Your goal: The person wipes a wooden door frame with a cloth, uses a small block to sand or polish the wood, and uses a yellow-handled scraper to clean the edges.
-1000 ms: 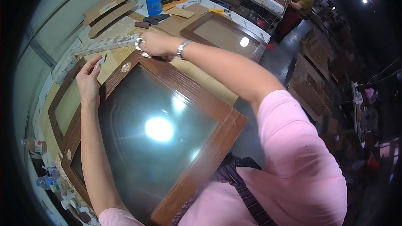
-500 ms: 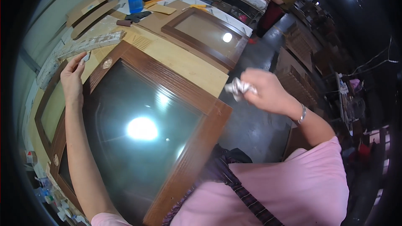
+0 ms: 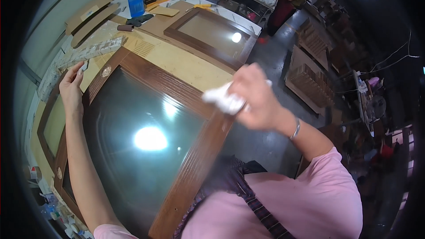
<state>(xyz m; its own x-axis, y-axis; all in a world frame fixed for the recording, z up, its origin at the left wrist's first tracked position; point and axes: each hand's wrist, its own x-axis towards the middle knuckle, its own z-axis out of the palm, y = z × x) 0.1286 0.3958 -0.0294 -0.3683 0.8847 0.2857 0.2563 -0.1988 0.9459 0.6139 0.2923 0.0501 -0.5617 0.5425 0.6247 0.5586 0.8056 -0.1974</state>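
Observation:
A glass-panelled brown wooden cabinet door [image 3: 186, 168] leans across the workbench in front of me, its glass reflecting a bright lamp. Over its upper right corner, my right hand [image 3: 256, 99] is closed round a crumpled white cloth [image 3: 226, 98]; motion blurs both, and I cannot tell if the cloth touches the wood. My left hand [image 3: 73, 90] is beside the door's upper left edge. Between its thumb and fingers is a small flat pale piece [image 3: 85, 66], too small to name. A round carved ornament [image 3: 106, 71] sits on the frame near that hand.
Farther back on the bench [image 3: 188, 68] lie a second glazed frame [image 3: 181, 32], a blue water bottle [image 3: 136, 1], a dark glove [image 3: 140, 20] and curved boards [image 3: 90, 15]. Stacked brown parts [image 3: 312, 84] stand on the floor at right. Another person [image 3: 294, 0] works at a far table.
My right hand has swung left with the cloth, from beside the door to over its upper right corner. The left hand has shifted slightly, still pinching the small piece.

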